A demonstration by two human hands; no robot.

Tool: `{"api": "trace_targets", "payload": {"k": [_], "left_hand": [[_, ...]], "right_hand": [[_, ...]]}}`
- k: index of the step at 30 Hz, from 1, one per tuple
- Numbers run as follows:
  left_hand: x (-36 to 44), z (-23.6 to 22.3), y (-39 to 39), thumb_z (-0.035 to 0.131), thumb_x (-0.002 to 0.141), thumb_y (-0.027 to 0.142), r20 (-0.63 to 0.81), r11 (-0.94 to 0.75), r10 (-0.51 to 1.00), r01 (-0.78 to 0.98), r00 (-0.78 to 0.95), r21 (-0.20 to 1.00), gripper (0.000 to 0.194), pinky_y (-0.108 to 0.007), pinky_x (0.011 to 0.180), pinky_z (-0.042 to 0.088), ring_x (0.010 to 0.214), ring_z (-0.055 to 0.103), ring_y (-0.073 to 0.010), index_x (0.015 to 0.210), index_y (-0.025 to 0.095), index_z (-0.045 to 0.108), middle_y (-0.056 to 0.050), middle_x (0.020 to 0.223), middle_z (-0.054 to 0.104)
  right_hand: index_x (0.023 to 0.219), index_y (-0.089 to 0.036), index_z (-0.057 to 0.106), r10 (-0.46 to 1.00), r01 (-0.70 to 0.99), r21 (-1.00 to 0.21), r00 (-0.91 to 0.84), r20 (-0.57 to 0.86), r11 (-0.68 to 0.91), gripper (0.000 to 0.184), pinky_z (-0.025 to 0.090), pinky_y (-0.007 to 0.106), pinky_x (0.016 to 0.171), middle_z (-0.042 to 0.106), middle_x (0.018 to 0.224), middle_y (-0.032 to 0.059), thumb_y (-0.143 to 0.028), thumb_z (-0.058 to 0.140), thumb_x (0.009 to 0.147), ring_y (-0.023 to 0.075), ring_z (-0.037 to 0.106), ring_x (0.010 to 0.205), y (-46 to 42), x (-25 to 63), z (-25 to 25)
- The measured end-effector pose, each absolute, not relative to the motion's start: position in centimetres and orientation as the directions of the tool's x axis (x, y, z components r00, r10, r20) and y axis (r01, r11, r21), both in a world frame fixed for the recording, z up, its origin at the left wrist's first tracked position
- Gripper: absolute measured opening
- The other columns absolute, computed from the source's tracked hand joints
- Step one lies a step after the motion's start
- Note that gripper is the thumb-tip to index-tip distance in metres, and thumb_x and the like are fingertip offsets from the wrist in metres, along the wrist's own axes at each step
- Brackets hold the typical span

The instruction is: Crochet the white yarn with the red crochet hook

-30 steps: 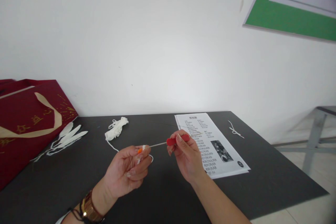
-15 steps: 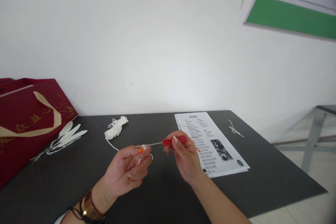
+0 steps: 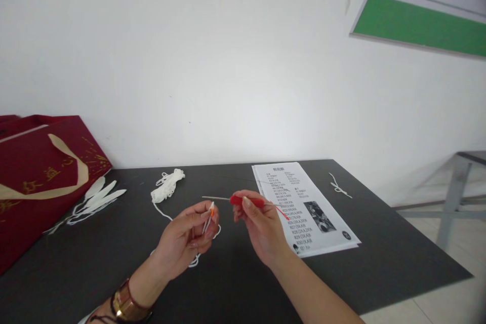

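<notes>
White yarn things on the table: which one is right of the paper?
The small looped strand, right of the printed paper; the bunched yarn and leaf-shaped pieces lie left of it.

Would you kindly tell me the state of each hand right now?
Left hand: closed, pinching a small orange-and-white piece.
Right hand: closed, holding a thin red-handled tool.

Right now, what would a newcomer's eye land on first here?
Probably the red-handled hook in the right hand, its thin metal shaft pointing at the left hand, which pinches something small, white and orange. Next, the big dark-red bag at the table's left end, then the printed sheets lying right of center.
</notes>
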State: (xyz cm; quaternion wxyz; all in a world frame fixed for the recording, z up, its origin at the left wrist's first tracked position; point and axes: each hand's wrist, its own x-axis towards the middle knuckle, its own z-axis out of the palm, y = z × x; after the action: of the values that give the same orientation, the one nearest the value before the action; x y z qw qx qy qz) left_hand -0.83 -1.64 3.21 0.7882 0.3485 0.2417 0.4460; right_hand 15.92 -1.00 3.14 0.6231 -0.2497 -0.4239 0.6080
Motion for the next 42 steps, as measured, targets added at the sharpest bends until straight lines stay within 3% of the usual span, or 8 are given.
{"api": "trace_targets", "payload": {"k": [4,10,22,29,42], "left_hand": [[-1.4,3.2,-1.6,0.045,0.082,0.020,-0.056,0.513,0.797,-0.624,0.602,0.590,0.016,-0.017,0.036,0.015,0.039,0.018,-0.0047,0.069,0.015,0.054,0.004,0.052,0.036],[-2.2,2.8,-1.3,0.043,0.077,0.027,-0.102,0.720,0.655,-0.577,0.749,0.385,0.019,-0.017,0.035,0.016,0.036,0.017,-0.0054,0.061,0.018,0.040,0.005,0.046,0.027],[-2.0,2.7,-1.6,0.043,0.077,0.029,-0.134,0.794,0.562,-0.486,0.816,0.365,0.022,-0.015,0.032,0.013,0.034,0.014,-0.0046,0.060,0.019,0.034,0.006,0.045,0.026],[-2.1,2.4,-1.5,0.042,0.077,0.030,-0.138,0.802,0.553,-0.479,0.822,0.358,0.022,-0.015,0.032,0.013,0.034,0.015,-0.0047,0.059,0.019,0.035,0.005,0.044,0.027],[-2.0,2.3,-1.6,0.041,0.076,0.028,-0.149,0.809,0.537,-0.456,0.830,0.370,0.021,-0.015,0.032,0.013,0.033,0.014,-0.0049,0.058,0.019,0.035,0.005,0.042,0.028]], "right_hand": [[0.086,-0.017,0.068,0.976,-0.690,-0.721,-0.117,0.185,0.054,0.013,0.044,0.023,0.056,0.061,0.065,-0.0005,-0.026,0.058,0.086,0.0089,0.051,0.056,-0.7,16.3,3.3],[0.082,-0.014,0.066,0.957,-0.667,-0.745,-0.217,0.192,-0.002,0.014,0.042,0.022,0.049,0.056,0.051,-0.0026,-0.025,0.058,0.086,0.0070,0.045,0.044,-0.8,16.4,3.4],[0.072,-0.018,0.054,0.980,-0.686,-0.720,-0.194,0.047,-0.101,0.017,0.045,0.024,0.047,0.054,0.051,-0.0035,-0.026,0.052,0.087,0.0098,0.043,0.044,-0.2,16.2,3.2],[0.069,-0.018,0.052,0.966,-0.675,-0.726,-0.252,0.058,-0.133,0.019,0.042,0.023,0.045,0.051,0.047,-0.0044,-0.028,0.053,0.086,0.0097,0.041,0.042,-0.2,16.3,3.2],[0.064,-0.018,0.051,0.984,-0.684,-0.727,-0.164,0.073,-0.060,0.019,0.037,0.021,0.040,0.047,0.044,-0.0057,-0.024,0.054,0.082,0.0076,0.035,0.037,-0.3,16.5,3.4]]}}
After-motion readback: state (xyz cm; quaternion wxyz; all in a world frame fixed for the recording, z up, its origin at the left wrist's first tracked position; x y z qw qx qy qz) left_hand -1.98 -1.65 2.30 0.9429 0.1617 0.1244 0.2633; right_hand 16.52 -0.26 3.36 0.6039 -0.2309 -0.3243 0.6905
